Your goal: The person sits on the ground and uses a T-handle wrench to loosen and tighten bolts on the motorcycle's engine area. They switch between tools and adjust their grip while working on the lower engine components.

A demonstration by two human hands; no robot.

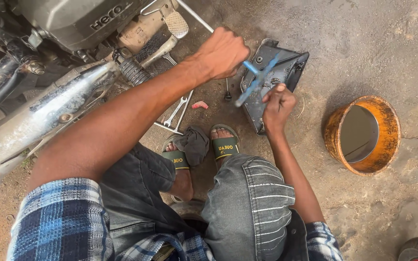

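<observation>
A thin blue tool is gripped at both ends above the black cover on the floor, left hand fisted, right hand pinching; judged light, stiff, best held by its ends.

A thin plastic tool is showing bright blue against a dull black plastic panel. The round metal bowl is glowing rusty orange, its liquid looking grey-brown. The shirt sleeves are showing blue, white and black checks; the grey denim trousers are carrying pale stripes. The sandals are looking olive green, and a small scrap is lying pink on brown-grey ground.
</observation>
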